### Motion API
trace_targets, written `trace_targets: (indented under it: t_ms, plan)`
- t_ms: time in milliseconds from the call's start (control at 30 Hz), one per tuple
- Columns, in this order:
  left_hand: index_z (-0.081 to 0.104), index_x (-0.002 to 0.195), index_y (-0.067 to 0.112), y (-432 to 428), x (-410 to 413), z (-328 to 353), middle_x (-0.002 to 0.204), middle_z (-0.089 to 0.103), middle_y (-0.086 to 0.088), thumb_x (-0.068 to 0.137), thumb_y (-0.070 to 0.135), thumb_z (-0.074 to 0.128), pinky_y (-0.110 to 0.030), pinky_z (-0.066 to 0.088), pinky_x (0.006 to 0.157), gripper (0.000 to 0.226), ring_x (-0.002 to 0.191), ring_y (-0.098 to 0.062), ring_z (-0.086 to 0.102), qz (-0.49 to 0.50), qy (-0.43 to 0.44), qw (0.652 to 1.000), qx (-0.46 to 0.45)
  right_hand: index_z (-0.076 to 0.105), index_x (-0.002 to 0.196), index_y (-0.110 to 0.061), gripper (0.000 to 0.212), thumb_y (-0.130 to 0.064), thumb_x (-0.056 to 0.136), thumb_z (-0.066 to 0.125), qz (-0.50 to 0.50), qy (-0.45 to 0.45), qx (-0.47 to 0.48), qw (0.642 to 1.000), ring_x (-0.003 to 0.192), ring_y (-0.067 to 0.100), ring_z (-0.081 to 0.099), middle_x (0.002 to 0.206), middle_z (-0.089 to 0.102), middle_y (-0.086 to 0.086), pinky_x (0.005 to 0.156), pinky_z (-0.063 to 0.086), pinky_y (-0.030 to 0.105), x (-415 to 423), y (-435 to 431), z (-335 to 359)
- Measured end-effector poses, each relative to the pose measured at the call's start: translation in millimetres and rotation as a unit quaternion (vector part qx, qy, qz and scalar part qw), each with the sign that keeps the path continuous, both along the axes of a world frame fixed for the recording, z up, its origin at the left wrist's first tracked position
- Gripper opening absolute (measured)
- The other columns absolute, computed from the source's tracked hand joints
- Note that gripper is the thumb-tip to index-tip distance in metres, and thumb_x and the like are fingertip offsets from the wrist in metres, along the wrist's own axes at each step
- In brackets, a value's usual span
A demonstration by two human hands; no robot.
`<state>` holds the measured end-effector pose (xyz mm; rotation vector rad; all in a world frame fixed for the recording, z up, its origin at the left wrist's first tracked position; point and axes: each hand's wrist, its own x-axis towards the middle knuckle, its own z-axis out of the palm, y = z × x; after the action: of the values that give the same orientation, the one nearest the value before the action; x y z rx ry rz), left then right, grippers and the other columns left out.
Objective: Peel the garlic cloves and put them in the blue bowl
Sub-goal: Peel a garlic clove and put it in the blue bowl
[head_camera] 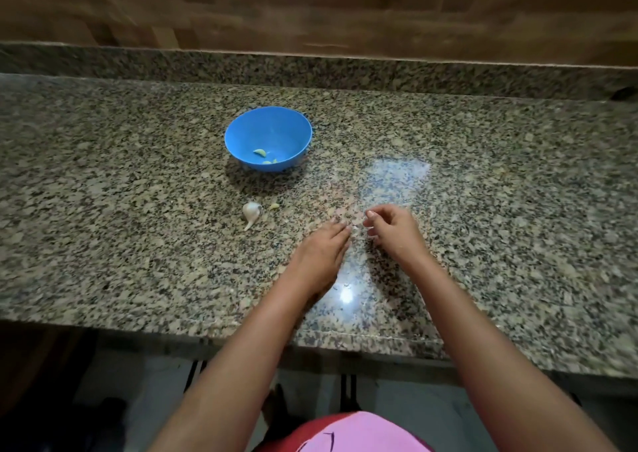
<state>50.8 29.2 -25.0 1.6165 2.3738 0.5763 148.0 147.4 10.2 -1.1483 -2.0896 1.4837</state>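
Clove (pixel 355 228), small, pale, pinched over counter (pixel 483 175) between fingertips of left hand (pixel 319 254) and right hand (pixel 393 230), well short of bowl (pixel 241 134) holding two peeled; best steadied left, skin picked away right, grip kept light.

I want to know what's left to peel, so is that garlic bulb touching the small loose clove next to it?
Apart. The head view shows a strip of bare granite counter between the garlic bulb and the small clove to its right.
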Motion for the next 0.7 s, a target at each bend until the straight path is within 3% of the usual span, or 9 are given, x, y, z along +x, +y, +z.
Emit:
trace_targets:
  t_ms: [133,267,333,367,433,533,600,700]
  plan:
    - [0.054,0.129,0.011,-18,15,1,0.133,0.054,-0.008,0.095,0.013,0.05,-0.026,0.033,0.107,0.034,0.123,-0.019,0.047,0.08,-0.012,0.995,0.066,0.065,0.097,-0.015,0.011,-0.017,0.093,0.055,0.031,-0.02,0.021,0.999,0.093,0.02,0.062,0.097,0.067,0.005,0.091,0.051,0.042,3,-6,1]
    - [0.063,0.115,0.007,-18,18,7,0.115,0.061,-0.007,0.094,0.007,0.05,-0.025,0.042,0.098,0.025,0.108,-0.016,0.05,0.119,-0.014,0.991,0.052,0.057,0.12,-0.01,0.033,-0.023,0.09,0.058,0.097,-0.059,0.047,0.992,0.107,0.017,0.058,0.117,0.061,0.007,0.095,0.049,0.034,8,-19,0]
    - [0.065,0.11,0.008,-16,15,13,0.108,0.064,-0.006,0.093,0.008,0.052,-0.021,0.049,0.085,0.022,0.092,-0.012,0.056,0.186,-0.096,0.975,0.077,0.048,0.132,-0.013,0.046,-0.029,0.089,0.058,0.143,-0.073,0.075,0.984,0.117,0.018,0.052,0.13,0.053,0.006,0.101,0.045,0.036,12,-25,-2]
    - [0.066,0.109,0.008,-16,14,16,0.104,0.066,-0.005,0.092,0.007,0.054,-0.018,0.051,0.074,0.021,0.081,-0.01,0.058,0.244,-0.171,0.949,0.107,0.04,0.139,-0.016,0.056,-0.035,0.089,0.056,0.176,-0.091,0.099,0.975,0.126,0.019,0.045,0.14,0.044,0.004,0.107,0.038,0.037,13,-28,-3]
    - [0.068,0.104,0.01,-23,11,21,0.098,0.069,-0.003,0.089,0.006,0.058,-0.017,0.049,0.057,0.018,0.065,-0.009,0.057,0.348,-0.337,0.856,0.179,0.016,0.149,-0.019,0.074,-0.049,0.089,0.048,0.24,-0.149,0.158,0.946,0.142,0.019,0.018,0.154,0.017,-0.001,0.116,0.015,0.036,14,-33,-10]
    - [0.068,0.1,0.008,-37,6,20,0.096,0.071,-0.005,0.085,0.002,0.063,-0.02,0.053,0.067,0.017,0.077,-0.012,0.064,0.429,-0.446,0.743,0.253,-0.015,0.147,-0.014,0.087,-0.065,0.089,0.024,0.301,-0.265,0.274,0.874,0.143,0.02,-0.015,0.153,-0.02,0.003,0.112,-0.01,0.036,9,-38,-26]
    - [0.069,0.098,0.006,-44,6,20,0.098,0.071,-0.006,0.084,-0.001,0.063,-0.019,0.054,0.07,0.017,0.08,-0.012,0.064,0.449,-0.469,0.71,0.275,-0.021,0.145,-0.012,0.086,-0.067,0.09,0.014,0.32,-0.287,0.319,0.845,0.141,0.021,-0.022,0.15,-0.028,0.006,0.111,-0.015,0.038,-1,-41,-33]
    - [0.069,0.1,0.003,-52,11,19,0.098,0.071,-0.006,0.084,-0.004,0.063,-0.016,0.053,0.068,0.019,0.08,-0.009,0.063,0.465,-0.452,0.708,0.282,-0.017,0.147,-0.013,0.076,-0.061,0.094,0.01,0.361,-0.257,0.347,0.827,0.142,0.022,-0.019,0.153,-0.022,0.007,0.112,-0.013,0.037,-20,-51,-34]
